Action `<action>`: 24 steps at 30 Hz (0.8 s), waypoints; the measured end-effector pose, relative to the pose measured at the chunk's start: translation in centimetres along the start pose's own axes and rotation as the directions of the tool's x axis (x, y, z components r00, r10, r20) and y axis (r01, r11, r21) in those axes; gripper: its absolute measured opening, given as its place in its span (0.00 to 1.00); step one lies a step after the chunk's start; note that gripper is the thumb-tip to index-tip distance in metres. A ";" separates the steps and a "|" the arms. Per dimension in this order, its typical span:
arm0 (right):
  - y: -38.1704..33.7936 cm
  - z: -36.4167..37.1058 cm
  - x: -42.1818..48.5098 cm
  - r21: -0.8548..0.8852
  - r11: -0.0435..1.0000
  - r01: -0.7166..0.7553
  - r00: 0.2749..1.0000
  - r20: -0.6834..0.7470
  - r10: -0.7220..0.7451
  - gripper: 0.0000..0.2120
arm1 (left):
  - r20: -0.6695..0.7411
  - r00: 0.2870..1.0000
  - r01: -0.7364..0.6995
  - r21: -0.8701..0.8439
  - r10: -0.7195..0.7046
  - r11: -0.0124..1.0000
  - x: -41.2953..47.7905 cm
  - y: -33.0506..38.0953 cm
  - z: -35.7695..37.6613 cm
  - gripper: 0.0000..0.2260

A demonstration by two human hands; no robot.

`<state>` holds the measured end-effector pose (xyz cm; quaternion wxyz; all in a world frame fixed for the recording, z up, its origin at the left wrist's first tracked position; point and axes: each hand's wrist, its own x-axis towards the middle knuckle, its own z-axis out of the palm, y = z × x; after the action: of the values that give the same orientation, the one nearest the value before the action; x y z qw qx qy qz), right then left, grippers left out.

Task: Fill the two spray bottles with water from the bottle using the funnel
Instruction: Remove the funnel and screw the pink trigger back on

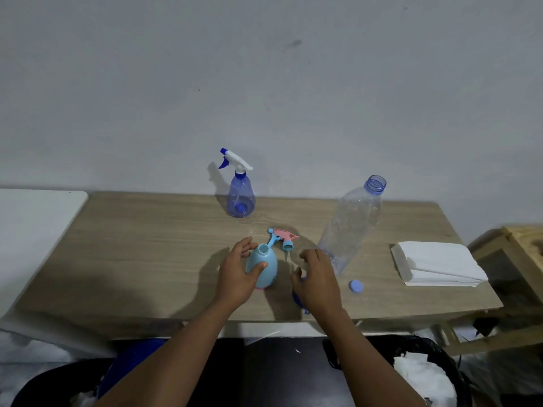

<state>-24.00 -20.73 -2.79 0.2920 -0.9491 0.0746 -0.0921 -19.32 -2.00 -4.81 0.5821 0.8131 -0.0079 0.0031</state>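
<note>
Your left hand (235,276) gripped the upright light-blue spray bottle (270,258), neck open, and your right hand (318,279), fingers half-curled, covered what looked like the blue funnel (297,299) just beside it; grasp indeterminate.

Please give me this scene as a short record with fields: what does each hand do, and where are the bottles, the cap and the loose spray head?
left hand: holds the light blue spray bottle, upright, neck open
right hand: fingers spread, over a dark blue thing, mostly hidden
loose spray head: pink and blue, lying on the wooden table
blue spray bottle: at the back, trigger head on
water bottle: clear, uncapped, right of the hands
cap: blue, on the table beside the water bottle
napkins: white stack, far right
</note>
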 end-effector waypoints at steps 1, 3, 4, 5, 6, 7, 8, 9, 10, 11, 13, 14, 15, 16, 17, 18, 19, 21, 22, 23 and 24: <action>-0.6 0.2 1.1 0.047 0.999 -0.007 1.000 0.010 0.006 0.10 | 0.000 1.000 0.004 -0.004 -0.004 1.000 0.0 -0.1 0.0 0.30; -1.7 0.7 3.7 0.109 0.986 -0.123 0.989 0.090 0.113 0.09 | 0.007 1.000 0.015 -0.016 -0.015 1.000 0.1 -0.3 0.0 0.30; -1.9 1.1 5.0 0.112 0.973 -0.201 0.973 0.133 0.186 0.09 | 0.010 1.000 0.020 -0.018 -0.020 1.000 0.1 -0.3 0.0 0.30; -2.2 1.5 6.1 0.103 0.958 -0.268 0.954 0.168 0.249 0.08 | 0.012 1.000 0.025 -0.016 -0.025 1.000 0.2 -0.4 -0.1 0.30; -2.4 1.9 6.9 0.070 0.947 -0.314 0.935 0.195 0.296 0.07 | 0.013 1.000 0.029 -0.016 -0.029 0.999 0.2 -0.3 -0.1 0.29; -2.6 2.2 7.6 0.018 0.945 -0.326 0.923 0.221 0.314 0.07 | 0.010 0.999 0.031 -0.020 -0.031 0.999 0.2 -0.2 0.0 0.29; -2.7 2.4 8.0 -0.028 0.949 -0.315 0.920 0.238 0.313 0.08 | 0.005 0.999 0.034 -0.024 -0.034 0.999 0.2 -0.2 0.0 0.29; -2.7 2.8 8.4 -0.035 0.951 -0.308 0.919 0.248 0.307 0.09 | 0.002 0.999 0.039 -0.026 -0.038 0.999 0.2 -0.2 0.0 0.29; -2.7 3.0 8.6 -0.032 0.951 -0.309 0.917 0.254 0.307 0.10 | -0.001 0.999 0.045 -0.025 -0.045 0.999 0.2 -0.3 0.0 0.29; -2.8 3.1 8.8 -0.020 0.945 -0.326 0.913 0.252 0.321 0.11 | -0.003 0.999 0.051 -0.025 -0.051 0.998 0.1 -0.4 0.1 0.29; -3.0 3.3 9.0 0.028 0.928 -0.371 0.895 0.280 0.349 0.11 | -0.003 0.998 0.061 -0.028 -0.061 0.998 0.0 -0.4 0.1 0.29; -3.0 3.5 9.2 0.046 0.923 -0.382 0.883 0.313 0.349 0.11 | -0.004 0.998 0.061 -0.030 -0.061 0.998 0.0 -0.4 0.1 0.29; -3.1 3.7 9.4 0.040 0.914 -0.405 0.859 0.359 0.365 0.11 | -0.003 0.998 0.061 -0.032 -0.062 0.998 -0.1 -0.4 0.1 0.28; -3.0 3.7 9.6 0.005 0.902 -0.432 0.826 0.403 0.393 0.10 | -0.002 0.998 0.064 -0.033 -0.064 0.997 -0.1 -0.3 0.1 0.28; -2.9 3.9 9.8 -0.027 0.899 -0.438 0.809 0.426 0.406 0.08 | -0.003 0.998 0.068 -0.037 -0.068 0.997 -0.1 -0.3 0.1 0.28; -2.9 4.1 9.8 -0.031 0.904 -0.426 0.817 0.416 0.399 0.07 | -0.003 0.998 0.070 -0.042 -0.071 0.997 -0.1 -0.2 0.0 0.28; -2.7 4.5 9.9 0.007 0.914 -0.405 0.849 0.373 0.374 0.07 | -0.004 0.998 0.069 -0.048 -0.069 0.996 -0.1 -0.2 0.0 0.28; -2.8 4.6 9.9 0.148 0.915 -0.376 0.918 0.197 0.346 0.12 | -0.005 0.998 0.061 -0.060 -0.062 0.996 -0.1 -0.1 0.0 0.28; -3.3 4.1 9.8 0.255 0.898 -0.359 0.933 0.118 0.340 0.12 | -0.002 0.998 0.058 -0.063 -0.059 0.996 -0.1 0.0 -0.1 0.27; -3.9 3.3 9.8 0.365 0.877 -0.311 0.948 0.051 0.315 0.10 | 0.001 0.998 0.055 -0.064 -0.055 0.996 -0.1 0.0 -0.1 0.27; -4.7 2.3 9.6 0.453 0.859 -0.238 0.963 -0.006 0.270 0.08 | 0.000 0.999 0.053 -0.063 -0.053 0.997 -0.1 0.0 -0.1 0.26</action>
<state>-13.71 -17.52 -0.76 0.5094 -0.8343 0.1857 -0.1001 -19.44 -1.96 -4.76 0.6073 0.7943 0.0140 -0.0121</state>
